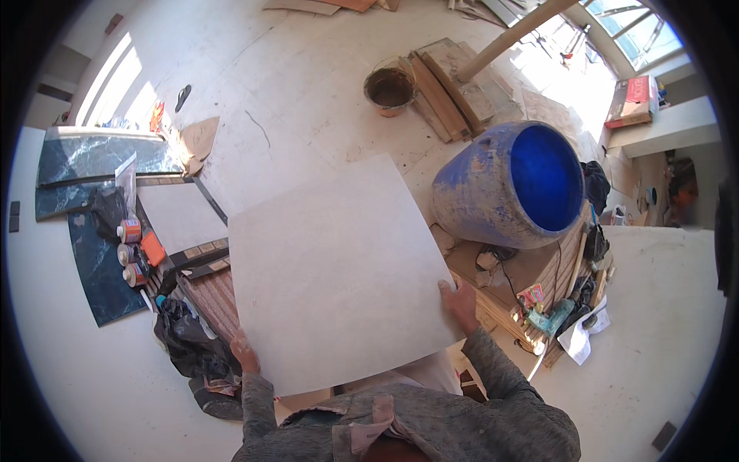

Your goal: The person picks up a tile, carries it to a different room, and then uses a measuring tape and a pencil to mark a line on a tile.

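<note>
A large square tile (339,269), pale grey and smooth, is held up in front of my body. My left hand (245,353) grips its left edge near the lower corner, fingers hidden underneath. On the opposite edge, my right hand (460,305) has its thumb on the top face while the other fingers wrap below. Both forearms are in dark grey sleeves. The tile covers much of what lies beneath it, including part of a brown ribbed stack (209,299) by my left hand.
Right of the tile, a dusty blue barrel (473,185) stands tilted beside a teal power tool (552,317). A bucket (389,90) and wooden planks (440,96) lie ahead. Dark marbled slabs (96,269), several small cans (129,230) and a black bag (187,339) are at left.
</note>
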Tool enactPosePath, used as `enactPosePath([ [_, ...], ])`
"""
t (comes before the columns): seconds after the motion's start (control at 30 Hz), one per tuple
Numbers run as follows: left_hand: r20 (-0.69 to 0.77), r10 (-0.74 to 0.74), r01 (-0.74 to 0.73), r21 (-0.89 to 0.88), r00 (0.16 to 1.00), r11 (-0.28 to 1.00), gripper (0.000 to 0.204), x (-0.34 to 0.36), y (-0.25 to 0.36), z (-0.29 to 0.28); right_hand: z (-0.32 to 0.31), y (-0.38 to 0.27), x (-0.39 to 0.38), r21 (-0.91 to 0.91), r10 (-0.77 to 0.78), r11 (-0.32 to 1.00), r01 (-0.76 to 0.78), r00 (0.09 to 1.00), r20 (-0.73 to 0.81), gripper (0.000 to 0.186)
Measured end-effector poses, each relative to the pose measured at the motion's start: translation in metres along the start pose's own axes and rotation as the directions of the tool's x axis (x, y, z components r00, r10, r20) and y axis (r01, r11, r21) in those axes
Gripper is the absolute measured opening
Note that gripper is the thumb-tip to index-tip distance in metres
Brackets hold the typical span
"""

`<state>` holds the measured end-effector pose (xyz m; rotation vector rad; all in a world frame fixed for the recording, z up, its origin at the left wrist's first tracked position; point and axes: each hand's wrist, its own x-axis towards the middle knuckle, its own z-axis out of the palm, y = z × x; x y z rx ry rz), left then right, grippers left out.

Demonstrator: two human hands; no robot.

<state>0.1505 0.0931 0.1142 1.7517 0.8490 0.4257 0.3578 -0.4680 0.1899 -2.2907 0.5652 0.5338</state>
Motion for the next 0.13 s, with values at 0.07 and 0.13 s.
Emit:
enactPosePath([
  [0.07,0.162,0.028,0.012,-0.237,0.986,0.972,0.033,-0.004,0.046,-0.007,-0.047,-0.043,-0.027,0.062,-0.038,0.997,0.04,0.998,-0.04,0.047],
  [0.13,0.266,0.099,-0.004,-0.336,0.959,0.942,0.033,-0.007,0.095,-0.026,-0.084,-0.067,-0.047,0.035,-0.165,0.985,0.171,0.977,-0.133,0.047],
])
